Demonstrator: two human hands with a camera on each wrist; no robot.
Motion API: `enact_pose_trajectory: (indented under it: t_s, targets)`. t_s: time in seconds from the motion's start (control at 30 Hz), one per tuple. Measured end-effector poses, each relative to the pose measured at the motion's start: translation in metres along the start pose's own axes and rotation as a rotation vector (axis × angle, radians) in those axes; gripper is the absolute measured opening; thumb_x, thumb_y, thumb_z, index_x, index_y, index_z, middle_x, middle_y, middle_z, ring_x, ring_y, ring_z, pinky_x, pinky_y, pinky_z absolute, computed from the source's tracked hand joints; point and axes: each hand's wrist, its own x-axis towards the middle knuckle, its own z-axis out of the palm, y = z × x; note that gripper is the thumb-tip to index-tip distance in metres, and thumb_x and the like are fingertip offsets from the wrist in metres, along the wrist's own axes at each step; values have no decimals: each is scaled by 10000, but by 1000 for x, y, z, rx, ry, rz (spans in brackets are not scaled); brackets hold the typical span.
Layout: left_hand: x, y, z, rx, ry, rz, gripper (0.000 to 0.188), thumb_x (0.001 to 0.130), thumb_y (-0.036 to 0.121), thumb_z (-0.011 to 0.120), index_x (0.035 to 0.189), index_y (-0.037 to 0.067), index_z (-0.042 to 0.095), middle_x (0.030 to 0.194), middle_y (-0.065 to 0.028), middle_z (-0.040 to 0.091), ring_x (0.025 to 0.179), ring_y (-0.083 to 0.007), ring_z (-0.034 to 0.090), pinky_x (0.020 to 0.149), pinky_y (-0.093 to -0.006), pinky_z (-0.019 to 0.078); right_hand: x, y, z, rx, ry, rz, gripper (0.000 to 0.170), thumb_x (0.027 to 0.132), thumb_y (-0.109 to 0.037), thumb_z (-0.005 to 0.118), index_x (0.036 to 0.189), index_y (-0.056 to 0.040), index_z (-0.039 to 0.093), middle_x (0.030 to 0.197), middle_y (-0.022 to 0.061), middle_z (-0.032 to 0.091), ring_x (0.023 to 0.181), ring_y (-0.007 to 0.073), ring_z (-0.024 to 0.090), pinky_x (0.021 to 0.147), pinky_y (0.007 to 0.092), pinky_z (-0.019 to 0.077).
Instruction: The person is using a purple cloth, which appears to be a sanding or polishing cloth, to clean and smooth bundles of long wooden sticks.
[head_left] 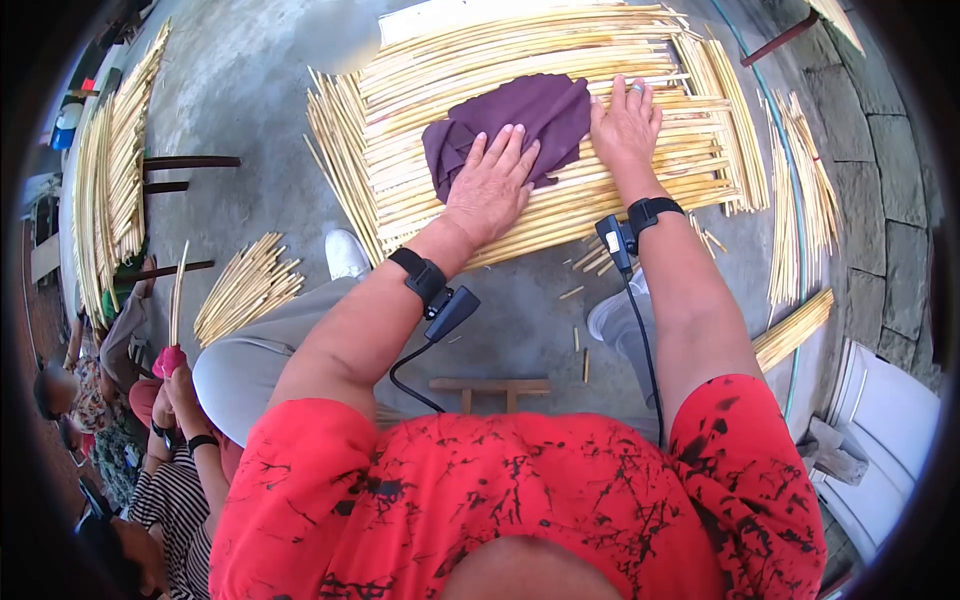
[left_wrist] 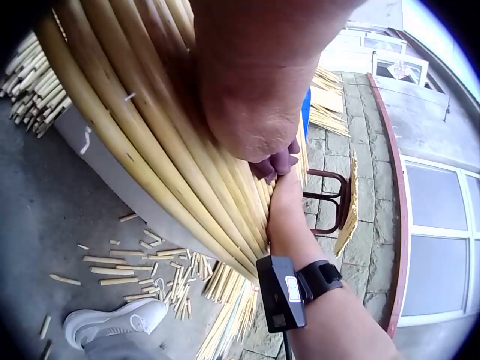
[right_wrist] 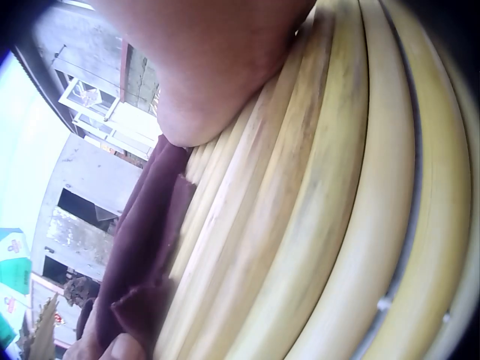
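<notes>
A dark purple cloth [head_left: 530,115] lies crumpled on a panel of pale yellow sticks [head_left: 570,215] laid side by side. The left hand [head_left: 487,190] rests on the cloth's lower left part, fingers extended and spread. At the cloth's right edge the right hand [head_left: 627,130] lies flat on the sticks, fingers extended. In the left wrist view the left hand [left_wrist: 251,82] hides most of the cloth [left_wrist: 276,163]. The right wrist view shows the heel of the right hand [right_wrist: 210,67] on the sticks [right_wrist: 300,225] beside the cloth [right_wrist: 146,240].
Bundles of sticks [head_left: 250,290] lie on the concrete floor, with more at the right [head_left: 800,200]. Short cut pieces [left_wrist: 116,270] are scattered near a shoe [left_wrist: 116,322]. Another person [head_left: 185,470] at the left holds thin sticks. A small wooden stool [head_left: 490,385] stands close to the body.
</notes>
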Motion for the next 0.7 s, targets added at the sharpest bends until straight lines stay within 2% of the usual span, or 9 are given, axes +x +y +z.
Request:
enact_pose_trajectory:
  t_s: [0.2, 0.33, 0.47, 0.6, 0.7]
  targets:
    - [22, -88, 4, 206, 45, -194, 518, 919, 294, 403, 1385, 91, 304, 1432, -161, 285, 1346, -281, 235, 1087, -438, 196, 2, 1, 2, 42, 4, -1, 636, 926, -464, 261, 1425, -73, 214, 1465, 193, 199, 1383, 308, 93, 1109, 439, 44]
    - [38, -108, 7, 259, 53, -329, 525, 925, 321, 369, 1392, 95, 295, 1445, -161, 261, 1352, -288, 221, 1087, -458, 188, 3, 1, 3, 44, 5, 8, 626, 927, -462, 248, 1426, -85, 219, 1471, 177, 194, 1385, 299, 90, 1111, 439, 33]
    - [44, -86, 13, 229, 82, -357, 552, 919, 328, 374, 1392, 57, 287, 1446, -171, 256, 1355, -302, 209, 1080, -479, 188, 2, 0, 2, 38, 6, 18, 626, 927, -453, 252, 1426, -76, 214, 1473, 174, 192, 1387, 290, 83, 1113, 433, 29]
    - [60, -17, 22, 130, 94, -157, 544, 906, 335, 405, 1348, 21, 359, 1421, -178, 297, 1344, -290, 232, 1082, -477, 176, 4, 0, 7, 43, 38, 17, 619, 927, -442, 279, 1421, -72, 227, 1468, 178, 205, 1384, 302, 92, 1109, 439, 41]
    - [61, 27, 22, 48, 55, -88, 536, 900, 321, 423, 1338, 17, 370, 1416, -179, 300, 1338, -292, 242, 1084, -466, 181, 4, 1, 7, 12, 39, 21, 600, 922, -415, 304, 1419, -84, 240, 1466, 178, 213, 1379, 311, 110, 1100, 460, 55]
